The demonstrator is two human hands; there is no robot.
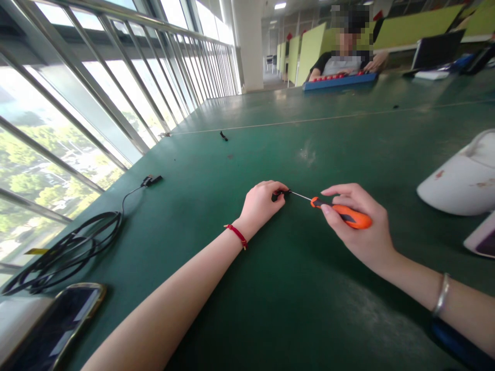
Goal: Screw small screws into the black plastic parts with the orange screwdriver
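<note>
On the green table, my left hand (265,201) pinches a small black piece (279,195) between thumb and fingers. Most of that piece is covered by the fingers, so its kind does not show. An orange and black screwdriver (350,215) is in my right hand (365,221), with the thumb below the handle and the fingers above. Its thin metal shaft points left, and the tip meets the black piece or lies right at it. The index finger of my right hand is stretched out over the handle's front end.
A coiled black cable (83,237) and a phone (69,324) lie at the left. Another small black part (223,136) rests farther back. White containers (460,180) stand at the right. Across the table, a person sits behind a blue tray (340,81) of red items. Metal railing (127,93) borders the left.
</note>
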